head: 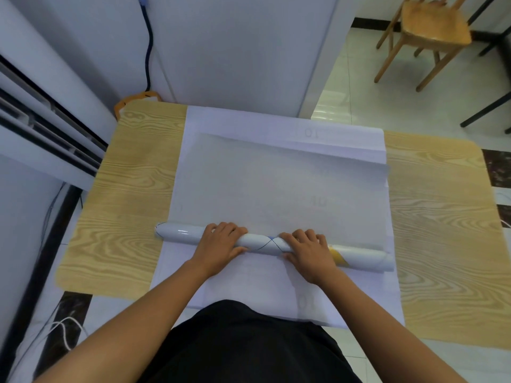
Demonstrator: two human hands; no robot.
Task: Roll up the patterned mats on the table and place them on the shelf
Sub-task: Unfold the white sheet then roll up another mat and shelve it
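Observation:
A white mat [276,186] lies face down on the wooden table [127,194], its near part wound into a roll [179,233] that runs left to right. Blue lines and a yellow patch show on the roll's outer skin. My left hand [219,244] grips the roll left of its middle, fingers curled over the top. My right hand [308,251] grips it right of the middle in the same way. Under this mat lies another white sheet [249,288], which reaches to the table's near edge. No shelf is in view.
A white cabinet or wall panel [235,51] stands behind the table, with a dark cable [149,45] running down it. A wooden chair [425,31] stands on the tiled floor at the far right. White cords [62,331] lie on the floor at the left.

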